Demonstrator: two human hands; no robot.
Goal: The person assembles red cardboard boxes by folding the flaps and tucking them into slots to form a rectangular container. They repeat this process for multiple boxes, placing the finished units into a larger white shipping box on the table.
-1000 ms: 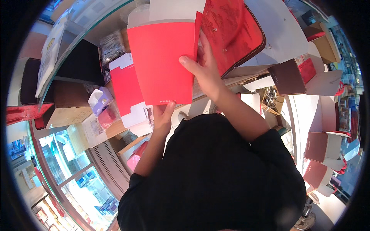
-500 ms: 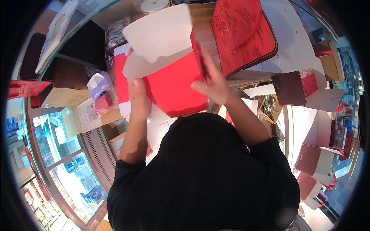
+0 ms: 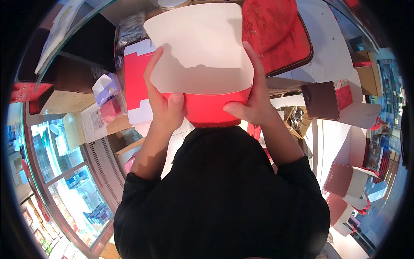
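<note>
Between my hands is a red folding paper box (image 3: 206, 105), its white inside facing up and its large flap standing raised at the far side. My left hand (image 3: 166, 110) grips the left side, thumb on the red front panel and fingers along the outer wall. On the opposite side my right hand (image 3: 255, 105) grips it the same way. Inside the box I see only bare white card. A flat red-and-white carton (image 3: 136, 82) lies just left of my left hand. Beyond my right hand is a red patterned case (image 3: 276, 41) with a dark stitched edge.
At the left stand a purple tissue box (image 3: 107, 88), a red plastic-wrapped packet (image 3: 113, 111) and a brown carton (image 3: 71, 105). A white roll (image 3: 172, 3) sits at the back. Dark-brown open boxes (image 3: 321, 100) line the right, and a glass showcase (image 3: 71, 177) stands lower left.
The red box has turned from a slant to nearly square-on, its opening now wider and facing me. My right hand has closed onto its right side; my left hand keeps its hold.
</note>
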